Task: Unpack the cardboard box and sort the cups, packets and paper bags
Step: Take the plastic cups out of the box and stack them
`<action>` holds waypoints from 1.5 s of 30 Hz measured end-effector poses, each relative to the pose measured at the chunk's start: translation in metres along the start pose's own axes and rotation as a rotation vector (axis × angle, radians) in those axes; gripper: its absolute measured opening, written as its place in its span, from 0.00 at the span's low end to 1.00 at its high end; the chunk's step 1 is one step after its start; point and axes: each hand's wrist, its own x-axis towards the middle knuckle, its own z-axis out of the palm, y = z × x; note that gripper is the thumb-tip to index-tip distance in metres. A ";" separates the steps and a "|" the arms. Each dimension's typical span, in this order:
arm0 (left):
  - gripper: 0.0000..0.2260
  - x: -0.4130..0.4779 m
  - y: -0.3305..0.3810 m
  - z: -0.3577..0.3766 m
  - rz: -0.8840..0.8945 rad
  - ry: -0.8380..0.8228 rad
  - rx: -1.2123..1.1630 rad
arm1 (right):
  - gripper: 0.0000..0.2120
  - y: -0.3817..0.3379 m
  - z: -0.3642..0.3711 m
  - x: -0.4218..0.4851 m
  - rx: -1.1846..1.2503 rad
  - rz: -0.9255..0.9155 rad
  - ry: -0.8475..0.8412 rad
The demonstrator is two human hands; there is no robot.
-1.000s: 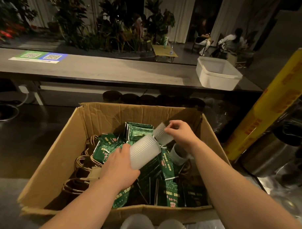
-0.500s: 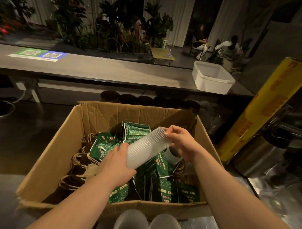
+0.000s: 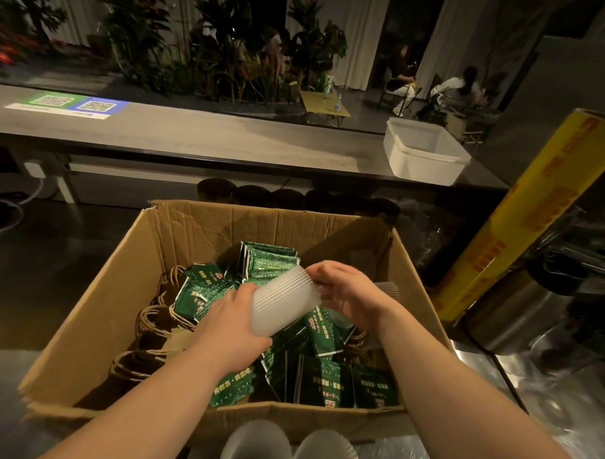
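Our left hand [image 3: 232, 324] grips the cup stack [image 3: 285, 301] low; right hand [image 3: 346, 296] fingers pinch its upper end, over the box [image 3: 191, 232]. Box holds packets [image 3: 203, 291], bags [image 3: 154, 320] at left.

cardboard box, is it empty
No, green packets and brown paper bags lie inside the cardboard box.

Left hand [image 3: 232, 324] and right hand [image 3: 352, 294]: both bare. Behind each wrist the forearm is bare as well, all the way back to the bottom frame edge. Upper arms out of shot. Nail detail too blurred to call.
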 end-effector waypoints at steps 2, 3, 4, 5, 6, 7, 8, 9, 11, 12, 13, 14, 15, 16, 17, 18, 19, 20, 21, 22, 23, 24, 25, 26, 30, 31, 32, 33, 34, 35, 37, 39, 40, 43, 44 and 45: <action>0.35 0.000 0.000 0.000 -0.019 0.011 0.001 | 0.08 0.002 -0.009 0.007 -0.352 -0.037 0.326; 0.34 0.000 0.000 0.000 -0.031 0.020 -0.001 | 0.05 0.003 -0.016 0.009 -0.607 -0.024 0.462; 0.34 0.000 -0.001 0.000 -0.041 0.027 -0.001 | 0.04 0.006 -0.022 0.010 -0.821 0.031 0.491; 0.34 0.000 -0.001 0.000 -0.047 0.032 0.002 | 0.07 0.009 -0.026 0.009 -0.982 0.110 0.439; 0.34 0.000 -0.001 0.001 -0.052 0.034 0.006 | 0.11 0.013 -0.026 0.007 -1.086 0.187 0.354; 0.34 0.000 -0.001 0.001 -0.053 0.033 0.010 | 0.17 0.016 -0.025 0.006 -1.148 0.250 0.286; 0.34 0.000 0.000 0.001 -0.051 0.033 0.013 | 0.22 0.020 -0.022 0.006 -1.188 0.292 0.246; 0.34 -0.001 0.000 0.001 -0.047 0.033 0.015 | 0.24 0.022 -0.022 0.007 -1.215 0.311 0.233; 0.34 -0.001 0.000 0.001 -0.045 0.034 0.010 | 0.20 0.021 -0.023 0.010 -1.226 0.288 0.265; 0.35 -0.002 0.000 0.000 -0.046 0.035 0.004 | 0.15 0.017 -0.025 0.010 -1.178 0.254 0.310; 0.35 -0.002 -0.001 0.000 -0.048 0.036 -0.001 | 0.10 0.013 -0.027 0.009 -1.090 0.195 0.370; 0.35 -0.002 -0.001 -0.001 -0.046 0.038 -0.001 | 0.06 0.008 -0.028 0.007 -0.952 0.114 0.431; 0.35 -0.002 -0.001 0.000 -0.042 0.033 0.002 | 0.05 0.002 -0.027 0.001 -0.770 0.033 0.477; 0.35 -0.003 -0.002 -0.001 -0.041 0.032 0.005 | 0.04 -0.003 -0.023 -0.003 -0.581 -0.031 0.485; 0.35 -0.002 -0.001 0.000 -0.037 0.028 0.008 | 0.05 -0.006 -0.020 -0.008 -0.431 -0.069 0.465; 0.35 -0.002 -0.001 0.000 -0.035 0.022 0.011 | 0.05 -0.007 -0.017 -0.011 -0.345 -0.095 0.426; 0.35 -0.002 -0.001 0.000 -0.032 0.020 0.014 | 0.06 -0.007 -0.014 -0.013 -0.311 -0.113 0.381; 0.35 -0.002 0.000 0.001 -0.032 0.022 0.012 | 0.06 -0.006 -0.012 -0.015 -0.295 -0.125 0.335; 0.35 -0.001 0.000 0.001 -0.035 0.027 0.006 | 0.06 -0.005 -0.011 -0.016 -0.285 -0.137 0.284; 0.35 -0.001 0.000 0.001 -0.039 0.034 -0.004 | 0.06 -0.004 -0.009 -0.015 -0.282 -0.147 0.237; 0.35 -0.001 -0.001 0.000 -0.043 0.041 -0.015 | 0.06 -0.003 -0.010 -0.014 -0.305 -0.150 0.203; 0.35 -0.001 -0.001 0.000 -0.043 0.046 -0.022 | 0.05 -0.002 -0.011 -0.013 -0.353 -0.144 0.182; 0.35 -0.002 -0.001 0.000 -0.039 0.047 -0.021 | 0.05 -0.001 -0.013 -0.012 -0.412 -0.125 0.162; 0.35 -0.002 -0.001 0.000 -0.033 0.045 -0.015 | 0.06 0.000 -0.015 -0.010 -0.448 -0.103 0.126; 0.36 -0.002 0.000 0.002 -0.016 0.031 0.014 | 0.09 0.006 -0.016 -0.009 -0.369 -0.036 -0.031; 0.36 -0.002 0.000 0.002 -0.017 0.026 0.013 | 0.11 0.005 -0.014 -0.010 -0.341 -0.025 -0.044; 0.36 -0.002 0.000 0.001 -0.021 0.024 0.010 | 0.12 0.005 -0.011 -0.010 -0.332 -0.021 -0.046; 0.36 -0.002 0.000 0.001 -0.026 0.023 0.009 | 0.14 0.003 -0.008 -0.010 -0.357 -0.031 -0.033; 0.36 -0.002 0.001 0.001 -0.029 0.027 0.009 | 0.14 0.000 -0.009 -0.011 -0.416 -0.047 0.015; 0.36 -0.002 0.001 0.000 -0.031 0.033 0.007 | 0.13 -0.003 -0.011 -0.011 -0.505 -0.065 0.113; 0.35 -0.003 0.001 0.000 -0.032 0.045 -0.006 | 0.14 -0.013 -0.022 -0.013 -0.811 -0.070 0.390; 0.34 -0.004 0.000 -0.001 -0.035 0.042 -0.014 | 0.21 -0.022 -0.038 -0.017 -1.123 -0.028 0.499; 0.33 -0.004 0.000 -0.001 -0.037 0.042 -0.012 | 0.22 -0.026 -0.044 -0.019 -1.245 0.000 0.476; 0.33 -0.002 0.001 -0.002 -0.037 0.046 -0.004 | 0.25 -0.022 -0.055 -0.018 -1.669 0.123 0.304; 0.33 -0.001 0.002 -0.002 -0.033 0.049 -0.006 | 0.27 -0.018 -0.056 -0.017 -1.790 0.162 0.262; 0.33 -0.001 0.002 -0.002 -0.030 0.047 -0.009 | 0.28 -0.012 -0.057 -0.015 -1.885 0.190 0.234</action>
